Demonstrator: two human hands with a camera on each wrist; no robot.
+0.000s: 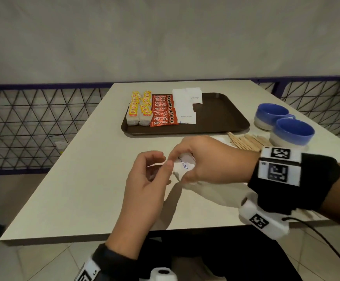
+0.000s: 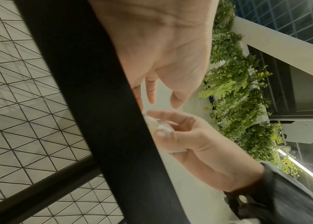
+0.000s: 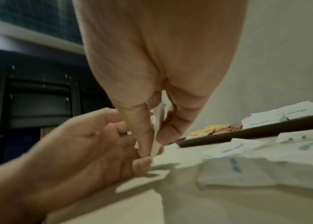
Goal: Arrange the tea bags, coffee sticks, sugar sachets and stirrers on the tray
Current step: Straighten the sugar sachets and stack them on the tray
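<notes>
A brown tray (image 1: 221, 118) at the table's far side holds yellow-tagged tea bags (image 1: 138, 108), red coffee sticks (image 1: 163, 110) and white sugar sachets (image 1: 185, 104) in rows. Wooden stirrers (image 1: 246, 141) lie on the table to the right of the tray. Over the middle of the table my right hand (image 1: 177, 159) grips a small stack of sugar sachets (image 1: 184, 165), seen edge-on in the right wrist view (image 3: 158, 128). My left hand (image 1: 161, 161) meets it from the left and pinches one thin sachet (image 1: 155, 164). More loose sachets (image 3: 247, 171) lie on the table under my right wrist.
Two blue-and-white cups (image 1: 270, 116) (image 1: 292, 134) stand at the right edge beside the stirrers. The tray's right half is bare. A wire-mesh railing (image 1: 33, 122) runs behind the table, whose near edge (image 1: 104, 238) lies close below my hands.
</notes>
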